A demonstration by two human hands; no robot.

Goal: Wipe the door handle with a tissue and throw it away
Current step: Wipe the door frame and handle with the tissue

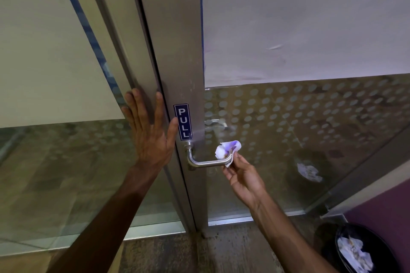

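A steel lever door handle juts from the metal door stile below a blue PULL sign. My right hand pinches a crumpled white tissue that touches the free right end of the handle. My left hand lies flat with fingers spread against the door frame, just left of the sign. It holds nothing.
A black waste bin with several crumpled tissues inside stands on the floor at the bottom right, by a purple wall. The glass door panel on the right is frosted above and dotted lower down, and mirrors the bin. A fixed glass panel is on the left.
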